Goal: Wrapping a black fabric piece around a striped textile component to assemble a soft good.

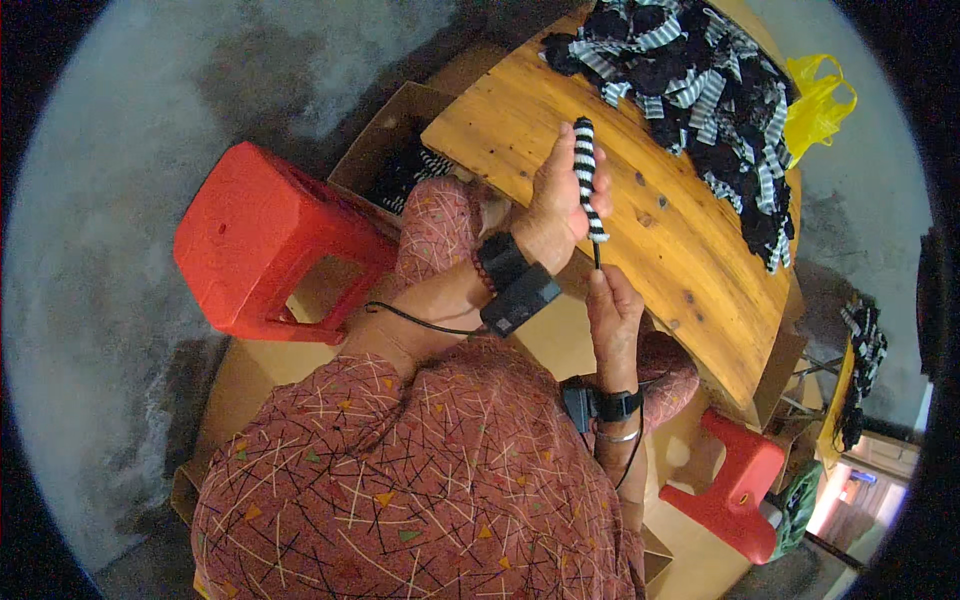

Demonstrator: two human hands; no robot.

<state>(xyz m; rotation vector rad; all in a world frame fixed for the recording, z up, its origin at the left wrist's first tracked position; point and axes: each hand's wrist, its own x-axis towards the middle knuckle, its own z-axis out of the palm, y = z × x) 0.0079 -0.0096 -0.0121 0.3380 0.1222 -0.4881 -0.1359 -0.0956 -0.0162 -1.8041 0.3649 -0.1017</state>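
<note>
One striped knit tube (584, 165), black and white, narrow and closed-looking at its upper end: we find it a little right of centre in the upper half of the frame, its long axis running nearly up and down, the lower end leaning slightly to the right. One thin dark rod (597, 257), emerging from the tube's lower end and continuing roughly the same line downward; how far it reaches inside we cannot tell. One left hand (556, 200), on the tube's left side and the nearer of the two to it: we note the thumb along the left edge, the fingers curled behind and showing at the right, the tube lying in the part-closed grasp; how firmly it presses we cannot tell. One right hand (617, 312), directly below the tube and apart from it, thumb and forefinger closed together on the rod, so that tube, rod and pinch form one line. One wooden table (690, 265), beyond the hands, spreading to the upper right. One heap of black and striped cloth pieces (690, 95), on the table's far part, well apart from both hands. One yellow plastic bag (818, 112), beside the heap at upper right. Two red stools: a taller one (235, 245) at left, a smaller one (740, 485) at lower right.
</note>
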